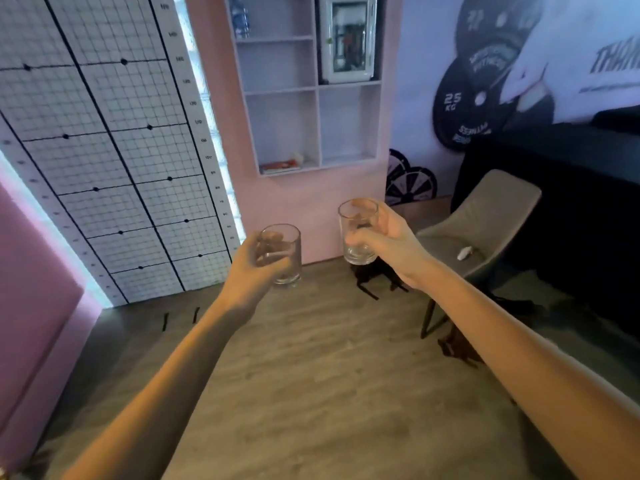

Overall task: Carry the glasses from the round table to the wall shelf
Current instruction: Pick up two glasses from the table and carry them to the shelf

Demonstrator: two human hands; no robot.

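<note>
Left hand [254, 268] gripped one glass [283, 252], right hand [384, 237] gripped another glass [358, 232]; wall shelf [311, 84] ahead of both, nothing placed yet.

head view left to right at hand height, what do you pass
grid chart → left hand → left glass → right glass → right hand → grey chair
</note>
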